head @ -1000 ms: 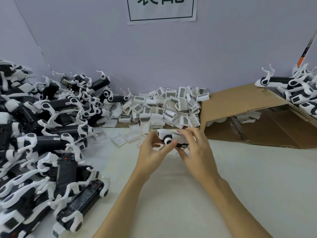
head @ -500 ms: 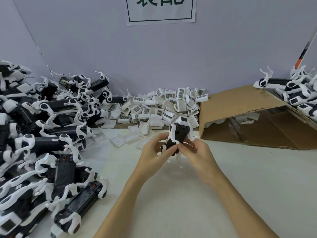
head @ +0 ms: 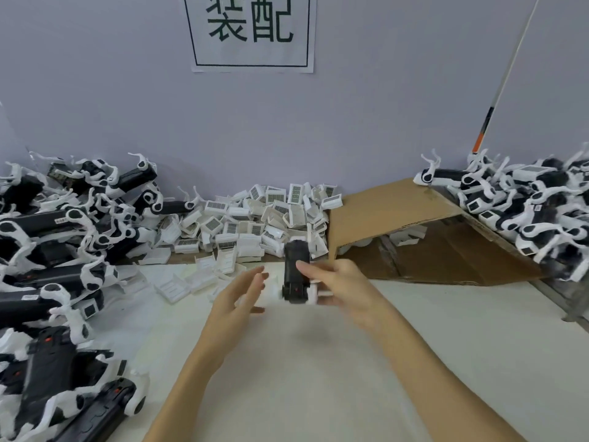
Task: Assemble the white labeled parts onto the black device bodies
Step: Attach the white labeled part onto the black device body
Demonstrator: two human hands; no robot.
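Black device body (head: pixel 296 266) hangs above the worktop (head: pixel 318 362), pinched only by your right hand (head: pixel 342 287); your left hand (head: pixel 242 295) is spread, empty. That one-handed hold could let it slip.

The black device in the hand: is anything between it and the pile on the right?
Nothing visible blocks it. The right hand holds the black device above the table; only the low cardboard flap lies before the finished pile.

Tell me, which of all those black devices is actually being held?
The black device above the table's middle, gripped by the right hand. All others lie in piles at the left and right; the left hand is open beside it.
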